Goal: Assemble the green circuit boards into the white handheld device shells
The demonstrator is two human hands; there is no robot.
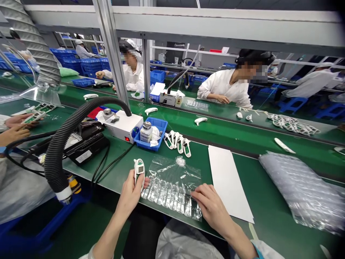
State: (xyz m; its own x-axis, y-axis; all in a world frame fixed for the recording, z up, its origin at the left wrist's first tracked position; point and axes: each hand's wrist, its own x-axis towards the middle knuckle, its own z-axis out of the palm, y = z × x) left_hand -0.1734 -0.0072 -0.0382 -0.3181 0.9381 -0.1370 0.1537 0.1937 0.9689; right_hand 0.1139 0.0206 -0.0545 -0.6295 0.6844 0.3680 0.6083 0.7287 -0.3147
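The left hand (132, 190) grips a white device shell (139, 169) upright at the near edge of the green bench (242, 144), display window facing up. The right hand (211, 205) lies open, fingertips pressing the clear film sheet (172, 187) just beside it. Picking one small film cleanly probably calls for a fingertip peel from a corner, though the sheet's glare hides its edges. More shells (178, 142) wait near the blue tray (151, 135).
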